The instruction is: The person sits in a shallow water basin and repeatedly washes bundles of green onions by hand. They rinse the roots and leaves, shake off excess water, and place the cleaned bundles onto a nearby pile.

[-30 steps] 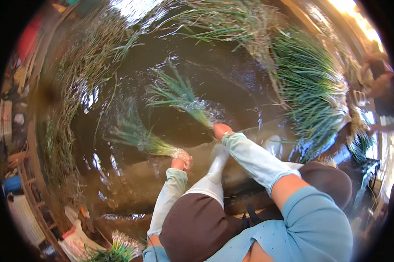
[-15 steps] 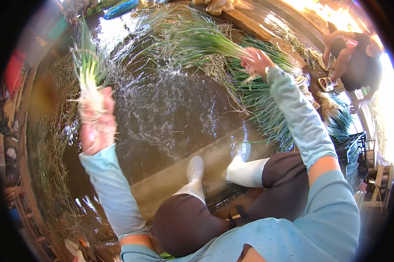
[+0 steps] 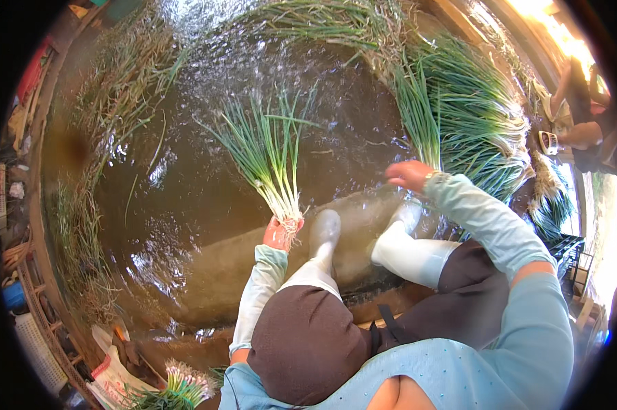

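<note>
My left hand [image 3: 275,236] is closed around the root end of a bunch of green onions [image 3: 273,160]. Its white stalks and green leaves fan out upward over the muddy water. My right hand [image 3: 409,176] is empty, its fingers stretched toward the left and slightly apart. It hovers at the base of another green onion bunch [image 3: 419,113], whose root end is hidden behind the hand and wrist. Beside that bunch lies a large pile of green onions [image 3: 476,113], with its pale roots toward the right.
Brown water [image 3: 206,198] fills the pool before my white boots [image 3: 404,249]. Loose leaves [image 3: 93,225] float along its left edge and far side. A person [image 3: 588,126] is at the right, near more onions [image 3: 551,198]. Another onion bunch [image 3: 178,386] lies at lower left, beside a sack [image 3: 113,376].
My left hand has brought its green onions rightward and nearer my knees. The right hand has come down toward me and let go of its bunch, and my view has shifted.
</note>
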`<state>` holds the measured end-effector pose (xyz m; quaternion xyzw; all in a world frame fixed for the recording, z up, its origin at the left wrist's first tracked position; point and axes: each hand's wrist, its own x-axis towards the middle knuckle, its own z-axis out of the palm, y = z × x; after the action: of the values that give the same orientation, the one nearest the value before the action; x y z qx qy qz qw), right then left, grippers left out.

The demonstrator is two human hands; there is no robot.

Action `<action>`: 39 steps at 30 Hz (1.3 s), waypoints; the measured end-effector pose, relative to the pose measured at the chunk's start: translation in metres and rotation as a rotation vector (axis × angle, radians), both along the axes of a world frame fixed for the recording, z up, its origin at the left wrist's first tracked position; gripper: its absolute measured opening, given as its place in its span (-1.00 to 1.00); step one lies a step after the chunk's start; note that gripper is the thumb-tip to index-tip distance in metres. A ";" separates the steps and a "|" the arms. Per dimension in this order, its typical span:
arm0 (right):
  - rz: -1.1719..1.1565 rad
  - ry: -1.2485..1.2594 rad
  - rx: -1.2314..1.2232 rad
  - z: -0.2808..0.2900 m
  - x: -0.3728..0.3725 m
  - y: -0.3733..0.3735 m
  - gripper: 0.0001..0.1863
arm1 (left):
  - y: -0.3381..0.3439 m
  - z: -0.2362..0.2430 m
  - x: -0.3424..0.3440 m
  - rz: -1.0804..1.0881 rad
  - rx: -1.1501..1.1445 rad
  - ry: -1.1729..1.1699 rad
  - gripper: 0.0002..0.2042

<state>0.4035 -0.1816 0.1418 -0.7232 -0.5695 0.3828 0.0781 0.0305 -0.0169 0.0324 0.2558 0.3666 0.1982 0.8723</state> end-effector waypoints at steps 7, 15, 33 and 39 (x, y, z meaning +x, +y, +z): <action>-0.695 0.700 0.025 -0.056 -0.133 0.119 -0.80 | -0.010 0.006 -0.019 -0.135 -0.048 -0.025 -0.62; -0.633 0.295 0.344 -0.069 -0.201 0.134 -0.83 | -0.013 0.009 -0.035 -0.172 -0.159 0.072 -0.63; -1.309 1.181 0.182 -0.094 -0.200 0.128 -0.78 | -0.026 0.013 -0.031 -0.107 -0.129 0.058 -0.59; -1.142 0.930 0.378 -0.077 -0.221 0.107 -0.78 | -0.034 0.005 -0.027 -0.091 0.008 0.227 -0.61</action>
<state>0.1828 -0.0745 0.0652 -0.6439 -0.0709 0.4442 0.6189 0.0032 -0.0506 0.0374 0.2963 0.4501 0.1299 0.8323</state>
